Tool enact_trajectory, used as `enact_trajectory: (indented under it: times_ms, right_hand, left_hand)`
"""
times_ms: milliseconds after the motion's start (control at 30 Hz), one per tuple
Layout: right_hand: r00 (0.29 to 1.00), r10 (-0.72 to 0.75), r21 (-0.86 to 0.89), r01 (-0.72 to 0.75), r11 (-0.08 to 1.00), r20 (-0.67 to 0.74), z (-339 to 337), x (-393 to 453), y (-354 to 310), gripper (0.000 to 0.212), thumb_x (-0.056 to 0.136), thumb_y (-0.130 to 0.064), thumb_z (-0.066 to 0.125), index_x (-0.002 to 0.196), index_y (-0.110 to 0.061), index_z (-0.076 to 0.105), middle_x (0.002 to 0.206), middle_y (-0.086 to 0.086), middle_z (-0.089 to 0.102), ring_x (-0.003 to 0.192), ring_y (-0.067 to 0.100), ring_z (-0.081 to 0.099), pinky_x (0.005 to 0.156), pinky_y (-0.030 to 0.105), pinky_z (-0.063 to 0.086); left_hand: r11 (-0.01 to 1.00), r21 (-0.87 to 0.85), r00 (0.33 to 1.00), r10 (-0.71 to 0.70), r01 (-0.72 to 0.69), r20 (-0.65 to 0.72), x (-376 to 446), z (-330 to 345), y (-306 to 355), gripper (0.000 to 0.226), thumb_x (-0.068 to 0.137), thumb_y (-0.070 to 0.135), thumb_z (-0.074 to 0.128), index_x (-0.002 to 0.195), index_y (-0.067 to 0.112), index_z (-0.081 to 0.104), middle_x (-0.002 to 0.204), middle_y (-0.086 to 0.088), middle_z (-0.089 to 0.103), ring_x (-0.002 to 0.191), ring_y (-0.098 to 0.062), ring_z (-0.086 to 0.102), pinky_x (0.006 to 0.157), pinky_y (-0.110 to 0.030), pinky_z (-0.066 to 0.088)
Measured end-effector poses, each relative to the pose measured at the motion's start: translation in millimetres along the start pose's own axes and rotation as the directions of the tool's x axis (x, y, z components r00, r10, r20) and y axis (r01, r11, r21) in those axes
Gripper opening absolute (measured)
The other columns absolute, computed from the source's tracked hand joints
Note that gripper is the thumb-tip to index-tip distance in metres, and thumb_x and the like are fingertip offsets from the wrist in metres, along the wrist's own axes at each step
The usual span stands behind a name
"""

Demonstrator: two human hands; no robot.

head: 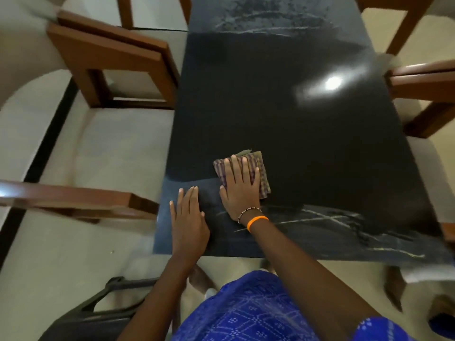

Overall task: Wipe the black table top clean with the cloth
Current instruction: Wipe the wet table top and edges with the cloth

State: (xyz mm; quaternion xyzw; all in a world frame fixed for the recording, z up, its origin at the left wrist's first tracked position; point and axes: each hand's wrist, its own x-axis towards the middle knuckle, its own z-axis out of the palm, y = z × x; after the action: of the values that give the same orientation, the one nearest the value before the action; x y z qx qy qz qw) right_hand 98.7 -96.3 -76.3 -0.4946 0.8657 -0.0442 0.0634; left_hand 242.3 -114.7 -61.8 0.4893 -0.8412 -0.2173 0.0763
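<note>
1. The right hand [240, 190] lies flat, fingers spread, pressing the folded checked cloth [242, 173] onto the black counter [283, 114] at about 6 o'clock of the top, near the person's edge. The palm covers only the near half of the cloth, so a quick push could let the loose far folds at 12 o'clock bunch up and skip over patches.
2. The left hand [188, 222] rests open and empty on the counter just beside the right, at its 8 o'clock. Bare skin on the dark, glossy top could leave fresh prints where the cloth is meant to clean.
3. Pale streaks [327, 217] show at 4 o'clock of the cloth along the near edge, and a dusty smear [266, 18] sits at the far end at 12 o'clock. Short strokes may miss both.
4. Wooden chairs [110, 57] crowd the sides at 10 and 2 o'clock; a wide sweep risks knocking an armrest.
</note>
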Motion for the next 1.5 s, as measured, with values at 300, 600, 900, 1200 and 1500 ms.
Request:
enact_trajectory:
  times_ms: [300, 600, 900, 1200, 1500]
  right_hand:
    - [0.758, -0.649, -0.1, 0.652, 0.752, 0.065, 13.6, 32.4, -79.2, 0.066, 0.078, -0.036, 0.036, 0.142, -0.021, 0.036, 0.149, 0.003, 0.036, 0.139, 0.028, 0.03, 0.111, 0.047, 0.013]
    - [0.898, -0.424, -0.059, 0.432, 0.9, 0.12, -0.5, 97.1, -79.0, 0.082, 0.07, -0.048, 0.009, 0.148, -0.026, 0.015, 0.157, -0.002, 0.014, 0.145, 0.022, 0.009, 0.114, 0.045, 0.004]
    - [0.824, -0.564, -0.023, 0.566, 0.824, 0.051, 19.7, -13.1, -96.8, 0.068, 0.08, -0.035, 0.032, 0.146, -0.024, 0.026, 0.155, 0.003, 0.022, 0.144, 0.027, 0.015, 0.111, 0.05, 0.005]
    - [0.607, -0.786, 0.025, 0.79, 0.613, 0.114, 20.4, -31.7, -83.0, 0.068, 0.08, -0.037, 0.04, 0.146, -0.029, 0.025, 0.155, -0.003, 0.024, 0.145, 0.023, 0.01, 0.113, 0.053, 0.002]
    - [0.833, -0.542, -0.08, 0.551, 0.831, 0.111, 9.9, 98.0, -85.0, 0.07, 0.074, -0.05, 0.028, 0.143, -0.034, 0.032, 0.156, 0.006, 0.021, 0.143, 0.038, 0.01, 0.109, 0.064, 0.011]
  left_hand:
    - [0.932, -0.316, 0.984, -0.173, 0.18, 0.049, -28.9, -37.8, -97.5, 0.056, 0.086, -0.001, 0.046, 0.141, 0.006, 0.034, 0.149, -0.011, 0.035, 0.142, -0.024, 0.023, 0.115, -0.03, 0.014]
    - [0.792, -0.574, 0.976, -0.129, 0.209, 0.177, -48.0, -37.2, -112.6, 0.043, 0.087, -0.005, 0.046, 0.125, 0.014, 0.057, 0.115, 0.006, 0.058, 0.104, -0.006, 0.053, 0.079, 0.006, 0.033]
    - [0.533, -0.725, 0.9, -0.261, 0.435, 0.349, -44.2, -33.3, -121.2, 0.044, 0.089, -0.004, 0.038, 0.095, 0.031, 0.064, 0.098, 0.003, 0.068, 0.097, -0.016, 0.063, 0.085, -0.028, 0.049]
    - [0.429, -0.698, 0.812, -0.407, 0.574, 0.418, -34.5, -31.7, -118.0, 0.024, 0.092, 0.008, 0.048, 0.073, 0.01, 0.063, 0.08, -0.015, 0.065, 0.083, -0.034, 0.061, 0.086, -0.053, 0.049]
    - [0.486, -0.662, 0.821, -0.32, 0.571, 0.473, -28.5, -39.7, -118.3, 0.023, 0.091, 0.026, 0.055, 0.076, 0.013, 0.066, 0.079, -0.008, 0.067, 0.078, -0.019, 0.062, 0.072, -0.029, 0.049]
